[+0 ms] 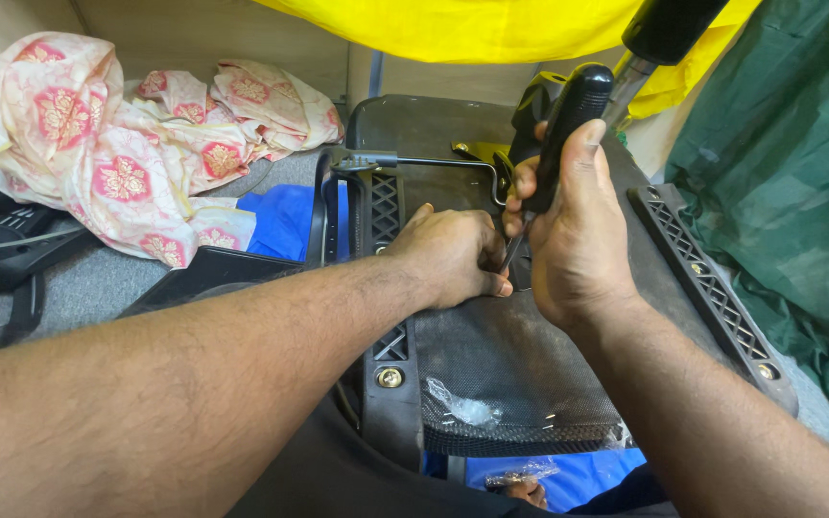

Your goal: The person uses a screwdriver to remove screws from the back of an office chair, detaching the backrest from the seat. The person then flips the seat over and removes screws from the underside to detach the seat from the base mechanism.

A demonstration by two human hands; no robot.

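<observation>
Screwdriver, black-handled, stands upright over the black chair underside, clamped in the right hand. Left hand rests curled on the mesh beside its shaft. Floral cloth lies on grey floor.

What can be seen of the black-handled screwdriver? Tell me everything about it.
The screwdriver has a thick black handle, rounded at the top, looking like matte plastic or rubber, and a thin metal shaft. It stands nearly upright, tilted slightly right at the top. The right hand wraps around the handle's lower part. The shaft runs down between both hands; the left hand pinches near its tip, which is hidden. It is over the black upturned chair seat, near a thin metal lever.
</observation>
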